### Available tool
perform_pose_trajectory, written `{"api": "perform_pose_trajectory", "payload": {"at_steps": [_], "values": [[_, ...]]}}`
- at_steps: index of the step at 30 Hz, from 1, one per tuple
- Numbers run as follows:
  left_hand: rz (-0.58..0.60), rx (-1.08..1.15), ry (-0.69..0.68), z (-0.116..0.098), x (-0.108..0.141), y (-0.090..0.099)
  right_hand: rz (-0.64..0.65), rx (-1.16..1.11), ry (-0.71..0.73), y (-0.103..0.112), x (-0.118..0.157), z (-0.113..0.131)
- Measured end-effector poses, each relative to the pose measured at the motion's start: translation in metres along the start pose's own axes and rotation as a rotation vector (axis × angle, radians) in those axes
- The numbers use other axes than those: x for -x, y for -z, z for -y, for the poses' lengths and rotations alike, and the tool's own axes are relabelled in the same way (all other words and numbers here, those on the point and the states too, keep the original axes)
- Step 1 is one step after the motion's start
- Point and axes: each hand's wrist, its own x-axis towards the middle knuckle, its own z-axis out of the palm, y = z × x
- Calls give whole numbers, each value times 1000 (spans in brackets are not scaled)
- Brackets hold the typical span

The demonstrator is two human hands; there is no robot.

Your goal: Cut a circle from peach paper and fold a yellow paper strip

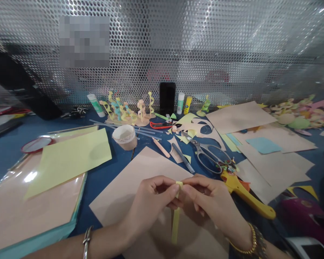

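Both my hands meet over a large pale pink paper sheet (124, 180) near the front of the table. Between their fingertips is a narrow yellow paper strip (175, 226), its top end folded or rolled and its tail hanging down. My left hand (153, 198) pinches this upper end from the left, thumb in front. My right hand (207, 198) pinches it from the right, thumb and finger closed. The exact fold is partly hidden by the fingers. Just beyond the hands lie a blue-grey pen (183, 158) and large scissors (205, 151) with grey handles.
Paper scraps, a red cutter (162, 125) and a white cup (125, 136) lie ahead. Curled-paper figures (124, 109), glue sticks (180, 103) and a phone (167, 97) stand before the perforated metal panel. Yellow paper (78, 154) is left; a yellow-handled tool (248, 198) is right.
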Motion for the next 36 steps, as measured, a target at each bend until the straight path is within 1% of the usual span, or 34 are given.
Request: {"api": "perform_pose_trajectory", "payload": {"at_steps": [4,9,13,20,23,27,33,36], "values": [[25,-33,-25,1,2,-1,-6,34,-16,0,0,1],[70,27,-22,-1,4,-2,-3,-29,-63,1,0,-3],[24,2,9,-2,1,-2,0,-63,-67,2,0,-5],[-12,-36,0,-4,1,-2,85,-199,-125,2,-2,-8],[-26,-32,4,-3,1,-2,88,-190,-122,2,-2,-8],[-34,-37,-7,-2,1,-2,54,-205,-115,2,-1,-8],[-20,-34,-5,1,1,-1,33,-49,-76,1,-1,-4],[-12,-41,-8,0,1,-1,25,-43,-93,1,-1,-2]]}}
